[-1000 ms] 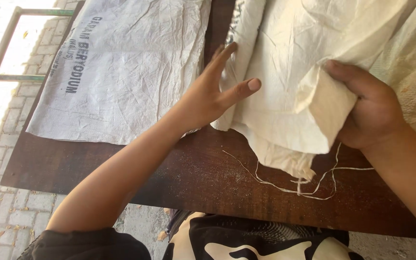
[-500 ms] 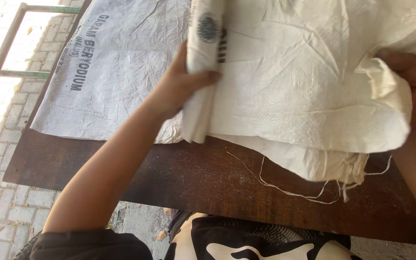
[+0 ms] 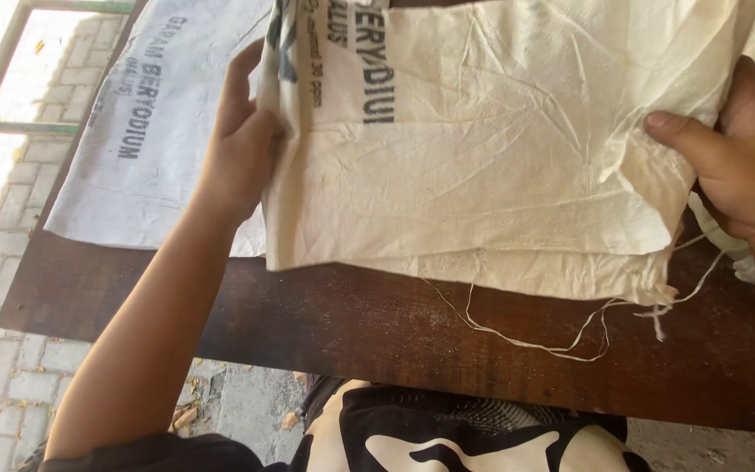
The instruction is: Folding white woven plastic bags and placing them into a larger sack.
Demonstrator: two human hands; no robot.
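Left hand (image 3: 242, 144) at centre-left of frame: closed on the folded left edge of the cream woven sack (image 3: 482, 149), fingers wrapped behind the fold, thumb side toward us. Right hand (image 3: 736, 149) at far right: thumb pressed on top of the sack's right edge, remaining fingers underneath, so pinching it, not spread. Sack fills upper-centre of frame, stretched between both hands, several layers stacked, lower edge hanging just over the dark wooden counter (image 3: 377, 341). Loose threads (image 3: 561, 336) trail off the sack's frayed lower-right corner and lie on the counter. Looks like mid-fold or mid-straightening: edges lined up, sack held taut. Judging by that, next move needs both grips held even so layers don't slip, and the threads kept out of the fold. Second printed sack (image 3: 146, 149) lies flat at upper left, partly under the held one. Green metal frame (image 3: 10, 74) over paving at far upper left.
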